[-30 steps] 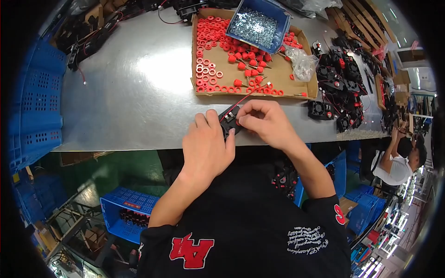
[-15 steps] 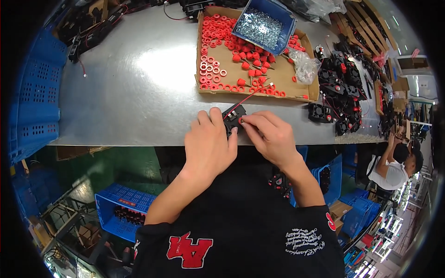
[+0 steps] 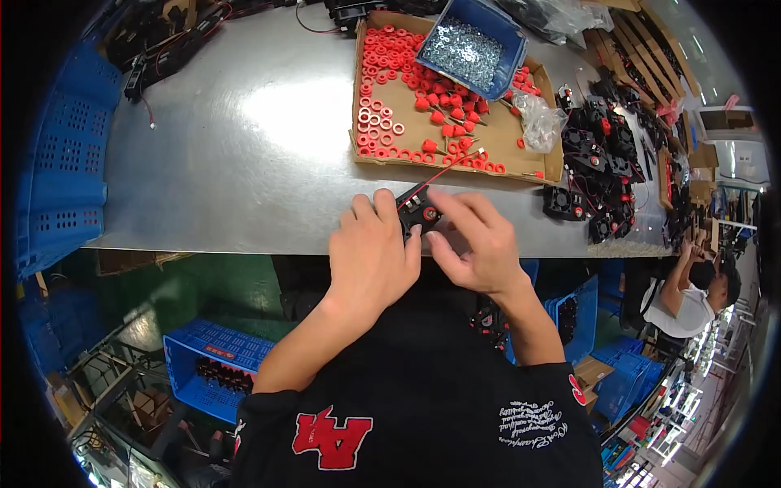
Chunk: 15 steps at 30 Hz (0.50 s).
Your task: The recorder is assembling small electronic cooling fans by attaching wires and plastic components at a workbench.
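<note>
At the table's (image 3: 244,146) near edge, our left hand (image 3: 370,256) and right hand (image 3: 476,244) both grasp a small black fan (image 3: 419,213), steadying it for fingertip work. Its red wire (image 3: 443,171) trails toward the cardboard tray (image 3: 553,167) of red rubber parts.

A grey metal worktable (image 3: 244,146) fills the upper view, with a bright patch of overhead light reflecting near its middle. Blue plastic crates (image 3: 61,163) stand at its left edge. Below its near edge the floor (image 3: 203,285) is green, with another blue crate (image 3: 207,370) standing there.
</note>
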Tool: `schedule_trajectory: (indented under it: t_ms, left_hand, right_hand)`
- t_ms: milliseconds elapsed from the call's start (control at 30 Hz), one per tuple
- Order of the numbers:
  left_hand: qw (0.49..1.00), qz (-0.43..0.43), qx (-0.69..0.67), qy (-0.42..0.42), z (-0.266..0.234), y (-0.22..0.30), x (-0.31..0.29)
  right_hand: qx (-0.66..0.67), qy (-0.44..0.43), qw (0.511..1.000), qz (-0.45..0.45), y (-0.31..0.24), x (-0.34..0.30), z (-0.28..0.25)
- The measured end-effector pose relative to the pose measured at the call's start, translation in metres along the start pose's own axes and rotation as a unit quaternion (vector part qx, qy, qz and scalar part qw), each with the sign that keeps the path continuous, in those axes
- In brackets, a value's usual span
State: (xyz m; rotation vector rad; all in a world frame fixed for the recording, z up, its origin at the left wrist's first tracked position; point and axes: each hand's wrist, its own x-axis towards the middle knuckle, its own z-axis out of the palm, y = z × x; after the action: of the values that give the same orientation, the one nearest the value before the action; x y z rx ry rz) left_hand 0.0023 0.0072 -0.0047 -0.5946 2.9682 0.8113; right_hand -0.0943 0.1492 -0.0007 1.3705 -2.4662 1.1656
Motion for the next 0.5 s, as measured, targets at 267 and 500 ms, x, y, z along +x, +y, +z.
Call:
schedule_trajectory:
  t_ms: [267, 500]
  left_hand:
    - [0.999, 0.011, 0.031, 0.017, 0.002, 0.001, 0.001]
    - [0.999, 0.019, 0.03, 0.037, 0.005, 0.0, 0.001]
  right_hand:
    - [0.035, 0.025, 0.999, 0.014, 0.007, -0.006, 0.008]
    - [0.015, 0.074, 0.996, 0.041, 0.01, -0.02, 0.013]
